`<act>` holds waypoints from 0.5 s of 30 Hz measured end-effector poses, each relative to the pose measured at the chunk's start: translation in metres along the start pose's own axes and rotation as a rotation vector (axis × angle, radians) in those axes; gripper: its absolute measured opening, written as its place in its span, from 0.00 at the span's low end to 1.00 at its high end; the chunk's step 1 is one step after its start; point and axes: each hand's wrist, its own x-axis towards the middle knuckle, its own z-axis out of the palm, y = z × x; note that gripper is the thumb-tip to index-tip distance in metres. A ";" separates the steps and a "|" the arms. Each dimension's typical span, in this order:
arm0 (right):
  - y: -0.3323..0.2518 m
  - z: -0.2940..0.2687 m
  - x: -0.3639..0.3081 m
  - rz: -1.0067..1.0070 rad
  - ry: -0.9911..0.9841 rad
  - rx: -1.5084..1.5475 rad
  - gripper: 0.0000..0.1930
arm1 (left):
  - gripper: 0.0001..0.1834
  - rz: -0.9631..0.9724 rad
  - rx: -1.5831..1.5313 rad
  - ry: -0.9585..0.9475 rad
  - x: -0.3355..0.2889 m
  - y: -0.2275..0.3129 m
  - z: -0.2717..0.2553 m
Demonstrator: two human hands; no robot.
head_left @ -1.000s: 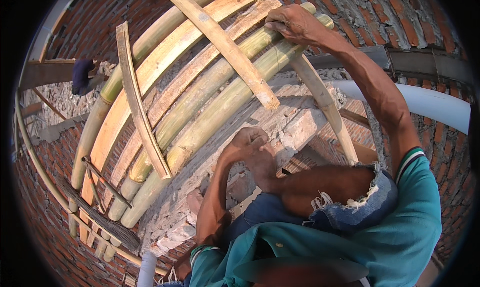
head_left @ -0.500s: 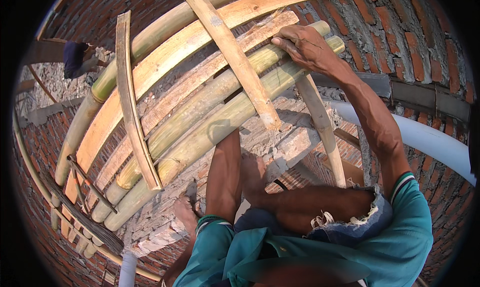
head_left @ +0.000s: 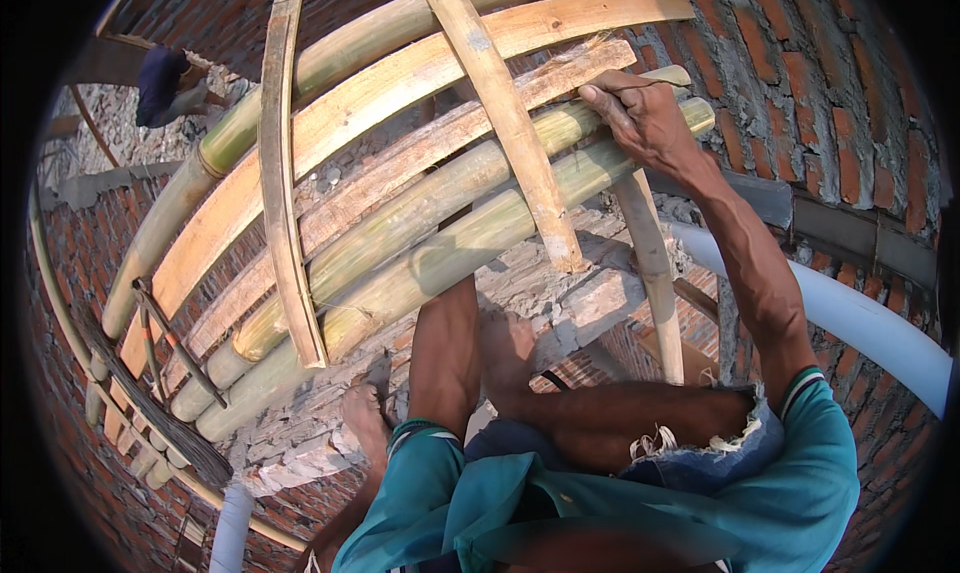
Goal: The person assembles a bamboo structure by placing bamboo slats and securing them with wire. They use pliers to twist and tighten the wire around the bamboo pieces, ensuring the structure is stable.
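Two greenish bamboo poles (head_left: 450, 258) lie side by side in front of me, with rough wooden strips and another bamboo pole (head_left: 230, 138) beyond them. Two wooden slats, a left one (head_left: 280, 183) and a right one (head_left: 510, 123), cross over them. My right hand (head_left: 650, 118) is closed over the right end of the bamboo poles, its fingers curled down and the thumb lying along the top. My left forearm (head_left: 447, 343) reaches up under the nearer pole. The left hand itself is hidden beneath the bamboo, so its fingers do not show.
Broken brick masonry (head_left: 590, 293) lies below the bamboo, beside my bare feet. A slanting wooden post (head_left: 650, 263) and a pale blue pipe (head_left: 860, 313) stand at right. At left are a dark metal tool (head_left: 180, 343) and a wire bundle (head_left: 165, 423). Another person (head_left: 165, 88) is far left.
The view has shifted, so the upper slats and the bamboo's right end appear farther right and lower. My right hand keeps its place on the poles; my left hand stays hidden.
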 end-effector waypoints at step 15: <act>0.034 -0.003 0.004 -0.391 0.022 -0.082 0.14 | 0.13 0.631 0.199 -0.347 -0.139 0.157 -0.220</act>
